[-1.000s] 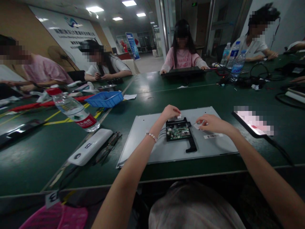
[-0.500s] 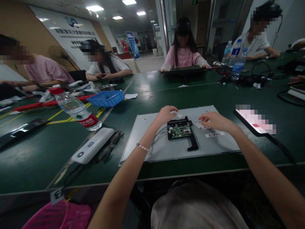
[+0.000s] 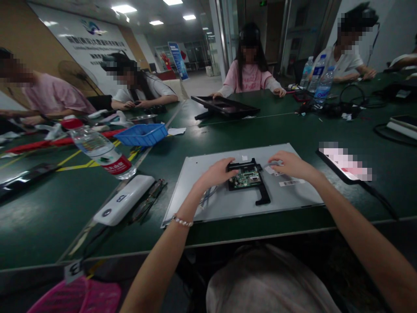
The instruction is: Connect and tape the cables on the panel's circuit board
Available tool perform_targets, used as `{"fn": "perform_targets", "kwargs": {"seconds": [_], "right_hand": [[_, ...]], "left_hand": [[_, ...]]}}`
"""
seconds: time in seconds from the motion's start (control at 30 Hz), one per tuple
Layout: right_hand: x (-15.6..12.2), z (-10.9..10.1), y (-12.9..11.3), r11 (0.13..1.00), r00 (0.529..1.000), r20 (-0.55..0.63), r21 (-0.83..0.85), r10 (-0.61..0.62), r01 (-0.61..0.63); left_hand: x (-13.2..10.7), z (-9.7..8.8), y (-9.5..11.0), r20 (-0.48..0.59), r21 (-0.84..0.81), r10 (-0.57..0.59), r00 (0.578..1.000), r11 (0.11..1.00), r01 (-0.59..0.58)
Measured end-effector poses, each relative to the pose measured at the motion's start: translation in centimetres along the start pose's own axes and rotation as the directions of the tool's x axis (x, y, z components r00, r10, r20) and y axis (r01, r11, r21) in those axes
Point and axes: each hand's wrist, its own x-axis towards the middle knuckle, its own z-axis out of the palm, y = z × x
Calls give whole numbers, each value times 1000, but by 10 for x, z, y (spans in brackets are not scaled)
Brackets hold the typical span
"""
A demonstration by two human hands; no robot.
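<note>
A pale grey flat panel (image 3: 189,191) lies on the table in front of me. On its middle sits a black plastic bracket (image 3: 263,195) holding a green circuit board (image 3: 246,177). My left hand (image 3: 217,173) is at the board's left edge, thumb and fingers apart, its fingertips at the bracket's upper left corner. Thin grey cables (image 3: 208,195) run out beneath that hand. To the right of the board, my right hand (image 3: 289,165) has its fingers loosely bent and apart, over a whitish label (image 3: 269,168) on the panel. I cannot tell whether it touches the label.
A phone (image 3: 345,163) with a cable lies to the right. At left are a white power bank (image 3: 125,200), glasses (image 3: 151,200), a water bottle (image 3: 100,150) and a blue tray (image 3: 141,134). Across the table, a person handles a black frame (image 3: 224,106). Other people sit around the table.
My left hand has come down and towards me, onto the board's left edge. My right hand has barely moved. The person opposite has tilted and shifted the black frame to the left.
</note>
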Motion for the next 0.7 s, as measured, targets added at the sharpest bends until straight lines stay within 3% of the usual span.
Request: {"fn": "perform_targets", "kwargs": {"seconds": [0.27, 0.37, 0.53, 0.7], "right_hand": [[14, -4, -22, 997, 994, -84, 39, -67, 70], [30, -7, -40, 990, 988, -74, -62, -132, 128], [62, 3, -63, 924, 971, 42, -303, -234, 235], [82, 19, -70, 846, 973, 121, -481, -194, 229]], "left_hand": [[-15, -11, -11, 184, -59, 136, 974, 990, -127], [-17, -9, -11, 220, -91, 157, 963, 986, -140], [-17, -6, -10, 204, -143, 183, 962, 977, -156], [-16, -4, -12, 218, -119, 175, 960, 981, -152]]}}
